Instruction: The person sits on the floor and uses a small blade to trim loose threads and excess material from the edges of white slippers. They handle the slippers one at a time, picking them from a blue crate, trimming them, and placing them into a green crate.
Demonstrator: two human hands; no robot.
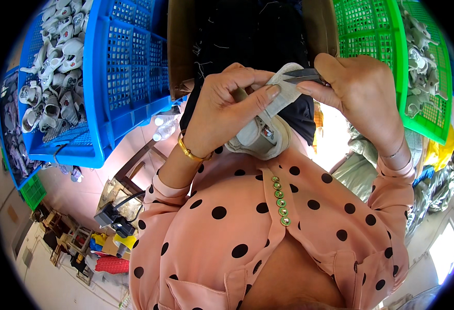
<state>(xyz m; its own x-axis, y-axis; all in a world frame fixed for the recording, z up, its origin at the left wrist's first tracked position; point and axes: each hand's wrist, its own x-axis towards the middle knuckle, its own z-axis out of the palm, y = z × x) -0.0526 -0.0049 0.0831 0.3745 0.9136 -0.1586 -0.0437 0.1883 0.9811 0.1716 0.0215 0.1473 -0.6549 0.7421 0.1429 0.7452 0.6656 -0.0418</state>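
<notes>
My left hand [217, 106], with a gold bangle at its wrist, pinches a small pale-grey shoe upper [281, 138] between thumb and fingers. The upper's light fabric flap [284, 98] points up and to the right, and a small printed figure shows on its side. In my right hand [360, 85] is a pair of dark metal thread snips [305, 76], gripped by thumb and fingers. Their blades lie over the edge of the flap; whether they touch a thread is too small to tell. The lower part of the upper hangs close to my spotted pink shirt.
A blue crate [95, 88] full of similar uppers [64, 67] stands at the left. At the right is a green crate [400, 67] with more uppers. Ahead, a brown box [180, 51] flanks dark cloth with loose threads [247, 36]. Plastic bottles [165, 126] lie at the left.
</notes>
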